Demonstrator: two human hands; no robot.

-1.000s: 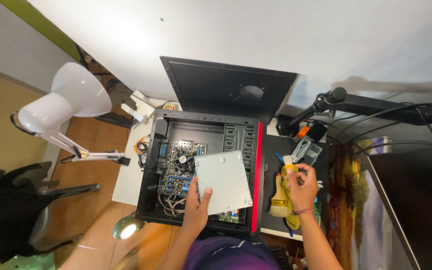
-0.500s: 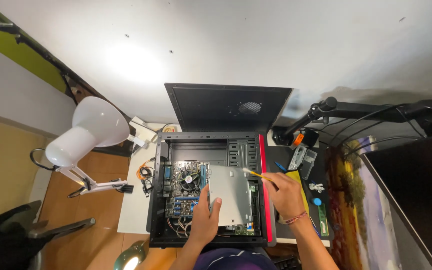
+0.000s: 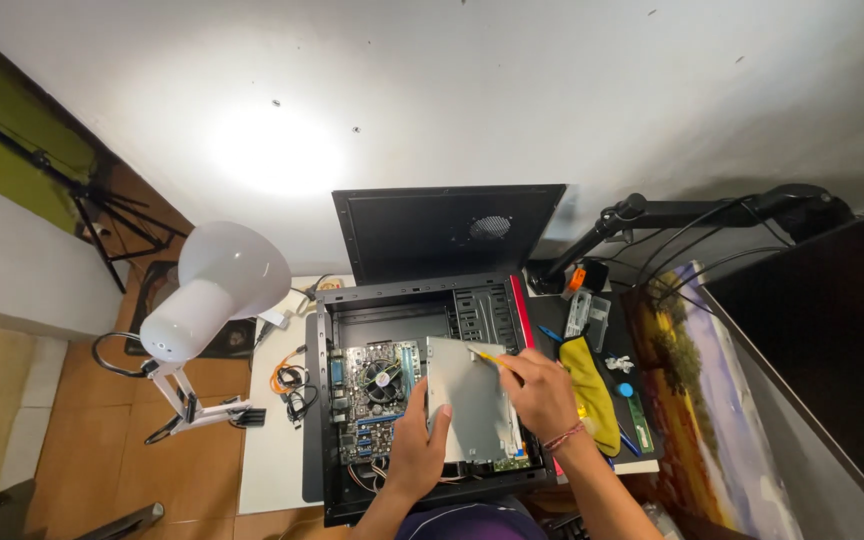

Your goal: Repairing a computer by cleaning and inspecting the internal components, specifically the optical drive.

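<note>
An open black computer case point(image 3: 330, 400) with a red front edge lies on its side on the desk, its motherboard point(image 3: 372, 395) and fan showing. My left hand point(image 3: 417, 450) presses flat on a grey metal drive box point(image 3: 472, 400) that rests inside the case over the board. My right hand point(image 3: 540, 392) holds a thin yellow-handled screwdriver point(image 3: 493, 359) with its tip at the box's upper right corner.
The case's black side panel point(image 3: 442, 230) leans against the wall behind. A white desk lamp point(image 3: 212, 290) stands at the left. A yellow cloth point(image 3: 592, 390), small tools and a monitor arm point(image 3: 652, 215) lie to the right, beside a dark monitor point(image 3: 832, 340).
My right hand left the yellow things on the right and brought the screwdriver over to the drive box. The box settled flat into the case under my left hand.
</note>
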